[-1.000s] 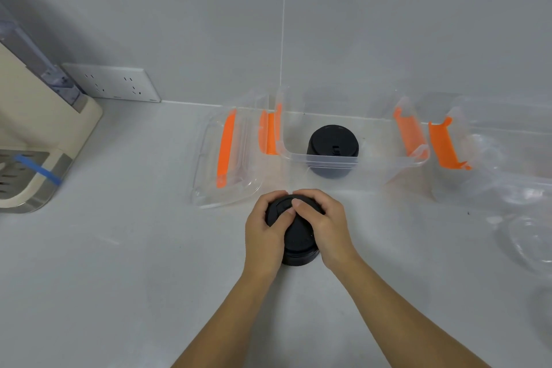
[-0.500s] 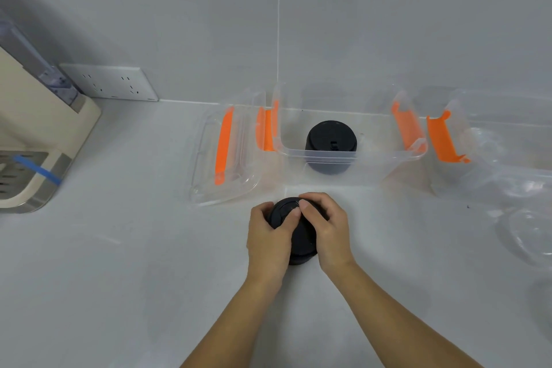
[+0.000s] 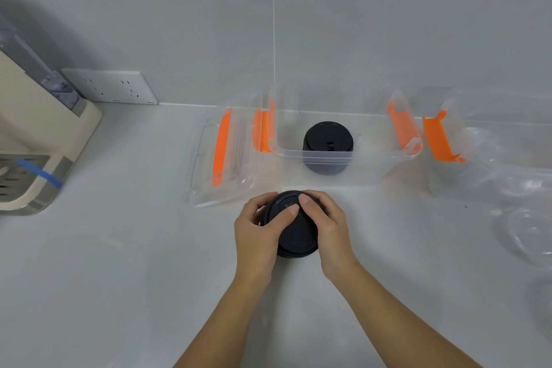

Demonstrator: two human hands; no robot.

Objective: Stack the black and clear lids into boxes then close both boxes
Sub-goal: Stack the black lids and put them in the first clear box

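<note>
A stack of black lids (image 3: 295, 233) stands on the white counter just in front of a clear box (image 3: 388, 155). My left hand (image 3: 257, 233) grips its left side and my right hand (image 3: 325, 227) grips its right side, fingertips resting on the top lid. Inside the clear box stands another black lid stack (image 3: 328, 143). The box's clear cover with orange clips (image 3: 221, 158) lies flat to the left. A second clear box (image 3: 501, 152) with an orange clip sits at the right. Clear lids (image 3: 528, 233) lie on the counter at the far right.
A beige appliance with a metal drip tray (image 3: 33, 158) stands at the left edge. A wall socket (image 3: 113, 86) is behind it. The grey wall runs right behind the boxes.
Both hands have stayed on the black lid stack; fingers shifted slightly on its top. The stack sits in about the same spot.
</note>
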